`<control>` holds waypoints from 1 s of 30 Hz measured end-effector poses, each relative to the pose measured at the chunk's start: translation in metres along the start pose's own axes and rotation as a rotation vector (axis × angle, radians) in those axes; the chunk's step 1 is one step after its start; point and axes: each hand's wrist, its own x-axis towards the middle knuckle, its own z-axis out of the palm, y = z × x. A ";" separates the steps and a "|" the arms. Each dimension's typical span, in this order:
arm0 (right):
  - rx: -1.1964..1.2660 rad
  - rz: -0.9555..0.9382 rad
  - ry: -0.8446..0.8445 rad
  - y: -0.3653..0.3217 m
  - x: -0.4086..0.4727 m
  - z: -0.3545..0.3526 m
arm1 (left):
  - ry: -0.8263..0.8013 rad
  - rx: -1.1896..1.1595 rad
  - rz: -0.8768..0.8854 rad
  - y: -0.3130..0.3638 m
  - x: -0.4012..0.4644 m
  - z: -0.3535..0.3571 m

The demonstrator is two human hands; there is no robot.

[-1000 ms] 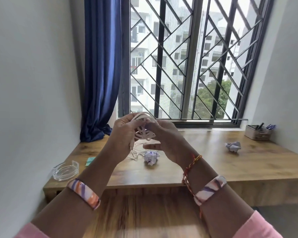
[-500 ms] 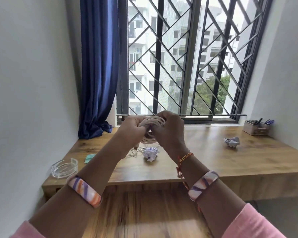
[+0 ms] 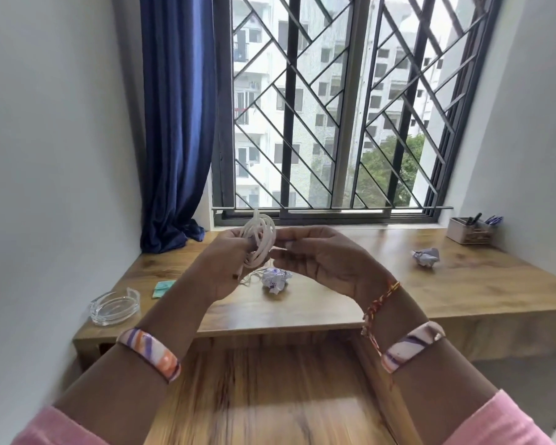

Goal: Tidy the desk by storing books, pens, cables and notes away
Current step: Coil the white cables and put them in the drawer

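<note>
A white cable (image 3: 260, 239) is wound into a coil and held up above the wooden desk (image 3: 350, 293). My left hand (image 3: 220, 264) grips the coil from the left. My right hand (image 3: 315, 256) is at the coil's right side, its fingertips pinching the strands. A loose tail of the cable hangs down to the desk beside a crumpled paper ball (image 3: 275, 279). A second crumpled paper ball (image 3: 426, 256) lies further right. A pen holder (image 3: 469, 231) with pens stands in the back right corner.
A glass ashtray (image 3: 114, 306) sits at the desk's front left, with a small teal note (image 3: 162, 288) behind it. A blue curtain (image 3: 177, 123) hangs at the back left beside the barred window (image 3: 334, 107). White walls close in both sides.
The coil has turned edge-on between my hands. My right hand has come off the top of the coil and now pinches it from the right. The view has shifted slightly.
</note>
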 end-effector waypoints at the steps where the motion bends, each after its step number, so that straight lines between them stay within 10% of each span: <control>1: -0.146 -0.062 0.050 0.005 -0.001 0.001 | -0.001 -0.026 -0.006 0.001 0.000 0.003; 14: -0.382 -0.175 0.161 0.025 -0.010 -0.008 | 0.156 0.221 -0.056 0.018 -0.006 0.011; 30: -1.342 -0.427 0.468 0.030 -0.019 -0.012 | 0.354 -0.091 -0.127 0.027 0.015 0.017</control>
